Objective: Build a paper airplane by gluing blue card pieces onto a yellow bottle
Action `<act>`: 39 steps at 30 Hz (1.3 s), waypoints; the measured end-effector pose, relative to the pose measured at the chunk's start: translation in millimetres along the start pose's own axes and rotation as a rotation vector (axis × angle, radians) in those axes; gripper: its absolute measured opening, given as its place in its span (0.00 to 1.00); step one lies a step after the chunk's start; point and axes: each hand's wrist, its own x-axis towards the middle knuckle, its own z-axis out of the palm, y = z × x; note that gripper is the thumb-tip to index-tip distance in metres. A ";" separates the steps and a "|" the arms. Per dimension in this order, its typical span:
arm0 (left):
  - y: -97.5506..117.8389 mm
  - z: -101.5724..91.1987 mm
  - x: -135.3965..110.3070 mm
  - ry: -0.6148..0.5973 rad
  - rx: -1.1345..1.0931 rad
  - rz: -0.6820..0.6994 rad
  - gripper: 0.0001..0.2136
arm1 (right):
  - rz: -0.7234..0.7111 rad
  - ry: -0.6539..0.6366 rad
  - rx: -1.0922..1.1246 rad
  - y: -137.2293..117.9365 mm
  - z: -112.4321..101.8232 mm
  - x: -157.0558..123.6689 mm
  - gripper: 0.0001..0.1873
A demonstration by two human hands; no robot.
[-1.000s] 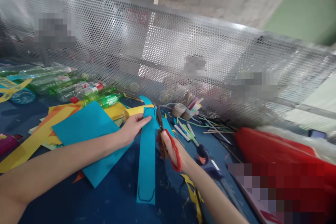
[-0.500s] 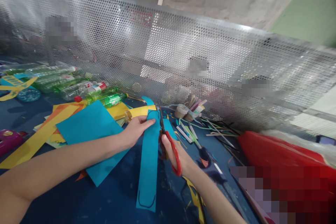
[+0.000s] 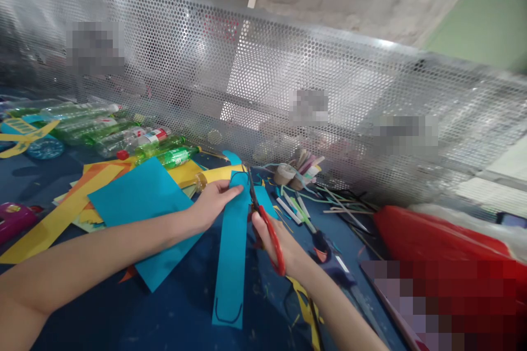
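While the L hand (image 3: 212, 205) pinches the strip (image 3: 230, 269) nr its far end, thumb on top, the R hand (image 3: 288, 248) has its grip wrapped on the scissors (image 3: 267, 219), blades at the strip's far R edge; can't tell how far they're parted. Strip's blue, long edges running far to near, w/ a dark curved line at each end. Just L, the forearm (image 3: 119, 242) crosses the blue sheet (image 3: 142, 200), whose near corner points down the table (image 3: 177, 315); open room shows btwn that corner & the strip's near end. More room R of the strip, up to the yellow scraps (image 3: 303, 303). Far side's tighter: bottles (image 3: 177, 158) L, panel (image 3: 164, 55) across the back. Glue gun (image 3: 332, 259) lies nr R wrist.
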 end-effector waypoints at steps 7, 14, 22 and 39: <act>-1.4 -1.3 0.3 0.010 0.051 0.021 0.11 | 0.004 0.006 0.020 -0.7 0.0 0.9 0.22; -4.2 -0.8 -1.0 0.005 0.066 0.034 0.12 | 0.061 0.021 0.026 8.3 4.3 3.8 0.24; -5.4 0.2 -2.4 0.002 0.039 0.028 0.13 | 0.076 0.007 0.054 11.1 6.3 3.7 0.25; -0.6 1.6 -3.5 0.014 0.003 0.032 0.10 | 0.007 -0.004 -0.035 -5.9 -1.8 -0.6 0.22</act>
